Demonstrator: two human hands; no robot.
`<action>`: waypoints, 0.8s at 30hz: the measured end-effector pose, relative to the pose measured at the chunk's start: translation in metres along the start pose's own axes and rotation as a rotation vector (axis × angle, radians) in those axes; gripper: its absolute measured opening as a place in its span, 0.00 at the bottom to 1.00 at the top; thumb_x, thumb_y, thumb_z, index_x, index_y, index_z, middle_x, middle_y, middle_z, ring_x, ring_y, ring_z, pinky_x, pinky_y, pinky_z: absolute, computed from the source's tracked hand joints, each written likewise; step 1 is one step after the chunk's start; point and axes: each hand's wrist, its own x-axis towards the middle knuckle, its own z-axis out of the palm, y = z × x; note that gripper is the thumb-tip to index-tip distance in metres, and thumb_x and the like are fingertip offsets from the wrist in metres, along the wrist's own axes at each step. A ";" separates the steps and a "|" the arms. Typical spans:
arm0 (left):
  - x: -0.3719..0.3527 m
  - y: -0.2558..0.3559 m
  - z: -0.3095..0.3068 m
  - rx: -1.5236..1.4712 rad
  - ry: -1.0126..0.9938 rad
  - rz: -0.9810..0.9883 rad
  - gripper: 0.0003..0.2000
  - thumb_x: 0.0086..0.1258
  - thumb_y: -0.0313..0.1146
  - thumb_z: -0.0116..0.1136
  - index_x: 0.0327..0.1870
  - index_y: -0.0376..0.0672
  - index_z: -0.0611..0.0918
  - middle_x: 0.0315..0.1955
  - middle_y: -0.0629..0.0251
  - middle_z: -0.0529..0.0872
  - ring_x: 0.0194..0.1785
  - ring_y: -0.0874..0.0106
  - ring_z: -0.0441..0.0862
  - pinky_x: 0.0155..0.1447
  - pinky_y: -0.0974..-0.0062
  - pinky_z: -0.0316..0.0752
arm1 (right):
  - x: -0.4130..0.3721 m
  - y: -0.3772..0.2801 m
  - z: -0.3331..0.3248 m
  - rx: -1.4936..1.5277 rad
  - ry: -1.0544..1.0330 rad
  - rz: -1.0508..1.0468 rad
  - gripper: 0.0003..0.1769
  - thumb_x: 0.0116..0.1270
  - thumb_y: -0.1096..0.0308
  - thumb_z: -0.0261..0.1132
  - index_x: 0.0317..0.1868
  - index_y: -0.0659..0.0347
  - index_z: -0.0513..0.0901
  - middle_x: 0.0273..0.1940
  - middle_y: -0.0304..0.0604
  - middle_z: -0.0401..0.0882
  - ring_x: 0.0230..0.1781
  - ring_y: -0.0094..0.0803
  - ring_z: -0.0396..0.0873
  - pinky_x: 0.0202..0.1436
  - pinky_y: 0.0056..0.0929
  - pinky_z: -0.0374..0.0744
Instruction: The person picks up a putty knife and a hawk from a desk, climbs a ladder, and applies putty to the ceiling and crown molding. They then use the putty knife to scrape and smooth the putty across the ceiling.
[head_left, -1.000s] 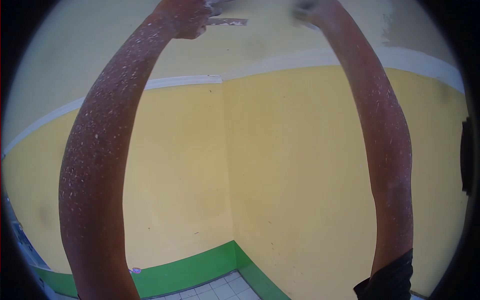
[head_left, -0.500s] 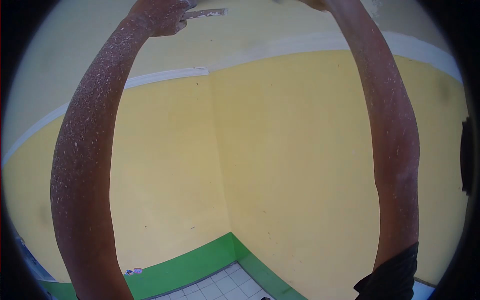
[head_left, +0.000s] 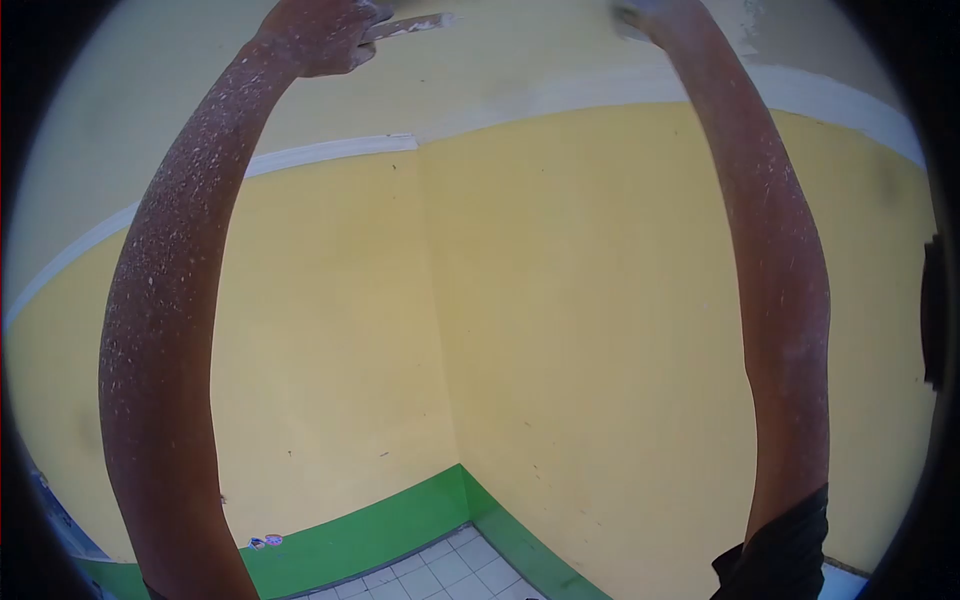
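Observation:
Both my arms reach up to the top edge of the view, specked with white dust. My left hand, at the upper left, is closed around a flat tool with white smears, which points to the right. At the upper right my right hand is partly cut off by the frame and smeared by motion. A blurred greyish thing lies at its fingertips, too unclear to name. Behind both hands is the pale upper wall.
A white trim strip runs across the yellow walls, which meet in a corner. Below are a green band and a tiled floor. A dark object hangs at the right edge.
My right hand has moved slightly left and down, so more of it shows. My left hand and its tool have hardly moved.

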 end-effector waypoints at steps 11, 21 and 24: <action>0.000 -0.002 0.023 -0.092 0.197 0.035 0.25 0.67 0.50 0.63 0.67 0.86 0.76 0.85 0.73 0.45 0.87 0.70 0.36 0.87 0.46 0.24 | -0.056 -0.049 -0.064 0.433 0.158 0.181 0.15 0.66 0.58 0.71 0.48 0.57 0.91 0.50 0.51 0.89 0.47 0.47 0.86 0.52 0.41 0.84; 0.000 0.003 0.021 -0.060 0.214 -0.022 0.20 0.66 0.49 0.63 0.60 0.78 0.82 0.85 0.70 0.46 0.87 0.70 0.35 0.87 0.47 0.23 | -0.031 -0.026 -0.023 0.795 0.239 0.012 0.15 0.57 0.64 0.75 0.42 0.64 0.90 0.42 0.55 0.90 0.44 0.45 0.87 0.46 0.41 0.83; 0.000 0.008 0.021 -0.050 0.184 -0.060 0.19 0.67 0.49 0.62 0.59 0.75 0.83 0.85 0.70 0.46 0.87 0.70 0.35 0.87 0.47 0.23 | -0.053 -0.010 -0.039 0.676 0.233 0.003 0.14 0.56 0.63 0.76 0.42 0.59 0.91 0.41 0.54 0.90 0.41 0.44 0.88 0.47 0.39 0.83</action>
